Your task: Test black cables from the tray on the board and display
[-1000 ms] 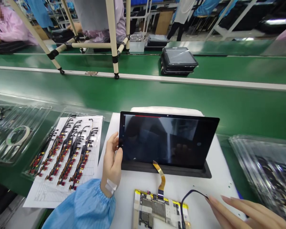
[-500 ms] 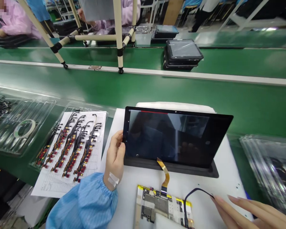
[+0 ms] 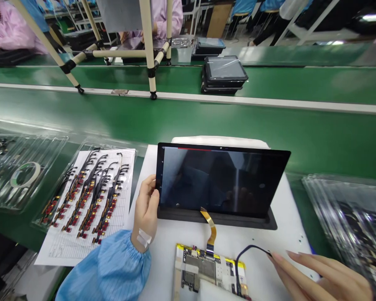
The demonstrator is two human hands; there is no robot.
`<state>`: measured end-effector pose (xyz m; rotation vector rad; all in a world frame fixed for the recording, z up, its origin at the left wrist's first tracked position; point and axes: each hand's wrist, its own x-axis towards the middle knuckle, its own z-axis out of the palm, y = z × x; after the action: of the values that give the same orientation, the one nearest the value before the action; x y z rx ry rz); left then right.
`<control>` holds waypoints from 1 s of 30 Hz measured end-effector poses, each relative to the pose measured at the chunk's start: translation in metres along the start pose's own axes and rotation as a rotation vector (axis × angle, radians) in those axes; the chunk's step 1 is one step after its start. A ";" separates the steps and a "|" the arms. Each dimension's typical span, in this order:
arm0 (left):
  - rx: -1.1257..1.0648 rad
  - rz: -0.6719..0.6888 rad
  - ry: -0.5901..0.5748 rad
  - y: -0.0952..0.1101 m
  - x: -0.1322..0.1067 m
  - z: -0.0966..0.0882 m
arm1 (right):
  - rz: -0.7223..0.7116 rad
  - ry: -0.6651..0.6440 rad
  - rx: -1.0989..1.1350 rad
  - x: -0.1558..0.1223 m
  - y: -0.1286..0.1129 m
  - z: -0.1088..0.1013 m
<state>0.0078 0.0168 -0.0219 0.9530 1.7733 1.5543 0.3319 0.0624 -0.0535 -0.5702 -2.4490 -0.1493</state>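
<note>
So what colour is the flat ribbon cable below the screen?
The flat ribbon cable is amber-gold, shown best in the head view.

Head camera looks forward and down at hands [image 3: 146, 213] [image 3: 319, 278]

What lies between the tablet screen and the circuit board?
In the head view, a gold ribbon cable crosses the white pad from the screen to the board.

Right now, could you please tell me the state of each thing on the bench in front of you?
Left hand: gripping the display panel's left edge.
Display panel: tilted up, screen dark.
Gold ribbon cable: running from panel to board.
Circuit board: lying flat on the white mat.
Right hand: fingertips at the black cable's end.
Black cable: curving down onto the board.
</note>
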 end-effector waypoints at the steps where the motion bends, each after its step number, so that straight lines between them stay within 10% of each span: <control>1: -0.007 -0.003 -0.005 0.000 0.000 0.000 | -0.009 -0.017 -0.004 -0.002 0.001 0.000; 30: -0.124 -0.020 -0.025 -0.005 0.004 -0.003 | -0.047 0.035 -0.100 0.015 -0.010 -0.004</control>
<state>0.0023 0.0177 -0.0268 0.8878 1.6434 1.6124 0.3191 0.0577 -0.0408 -0.5489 -2.4320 -0.2998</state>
